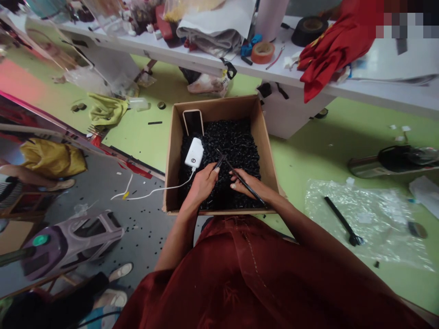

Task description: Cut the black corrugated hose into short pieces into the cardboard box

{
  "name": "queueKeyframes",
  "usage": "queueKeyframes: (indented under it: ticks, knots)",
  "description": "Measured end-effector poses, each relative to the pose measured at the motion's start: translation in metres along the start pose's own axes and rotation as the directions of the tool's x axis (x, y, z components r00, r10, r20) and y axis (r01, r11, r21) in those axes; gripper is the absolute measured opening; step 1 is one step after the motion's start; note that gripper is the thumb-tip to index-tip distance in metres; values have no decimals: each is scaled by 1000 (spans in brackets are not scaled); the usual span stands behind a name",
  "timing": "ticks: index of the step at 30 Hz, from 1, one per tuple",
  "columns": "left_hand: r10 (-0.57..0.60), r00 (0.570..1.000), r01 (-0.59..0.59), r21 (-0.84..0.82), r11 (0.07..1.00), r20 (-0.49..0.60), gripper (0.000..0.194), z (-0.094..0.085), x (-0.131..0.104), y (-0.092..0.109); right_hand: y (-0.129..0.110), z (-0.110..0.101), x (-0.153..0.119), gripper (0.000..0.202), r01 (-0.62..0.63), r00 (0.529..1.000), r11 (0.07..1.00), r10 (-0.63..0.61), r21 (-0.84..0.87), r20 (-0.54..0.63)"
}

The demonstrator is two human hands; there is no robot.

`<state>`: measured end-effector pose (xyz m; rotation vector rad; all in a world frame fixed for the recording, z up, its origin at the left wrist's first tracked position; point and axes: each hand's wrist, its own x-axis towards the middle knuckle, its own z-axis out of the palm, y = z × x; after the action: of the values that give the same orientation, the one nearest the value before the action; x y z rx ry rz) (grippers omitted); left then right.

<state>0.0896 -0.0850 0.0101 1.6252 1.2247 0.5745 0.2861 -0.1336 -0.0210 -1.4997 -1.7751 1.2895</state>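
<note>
A cardboard box (269, 151) stands in front of me, filled with many small shiny black pieces (236, 137). Over them, my left hand (205, 183) is closed, its thumb and fingers pinching a short ridged black piece (220, 161). My right hand (247, 182) grips a thin black rod (248, 187), which slants back over the wrist. The rod's front end lies close to the ridged piece; whether they touch I cannot tell. On the pieces rests a white power bank (194, 153) with a white cable, and a phone (193, 122) leans upright on the box's back wall.
A white shelf (202, 59) crosses behind the box, bearing orange tape (263, 52), black tape (309, 31) and red cloth (334, 55). To the right, clear plastic wrap (370, 224) lies under a black tool (343, 221). Another person's feet (120, 272) show at lower left.
</note>
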Motion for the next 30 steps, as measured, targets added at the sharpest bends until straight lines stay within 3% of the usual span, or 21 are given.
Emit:
queueKeyframes:
  ticks: [15,20,30]
  knots:
    - [-4,996,4,-2,1000,94,30,-1,3,5,-5,-7,2,46,-27,996,1000,27,-5,88]
    - [-16,993,12,38,999,119,30,-2,6,2,-11,-9,1,28,-18,999,994,21,-104,31]
    - [-59,990,55,29,998,130,24,-1,9,-2,-4,-1,2,18,-59,995,972,40,-226,-87]
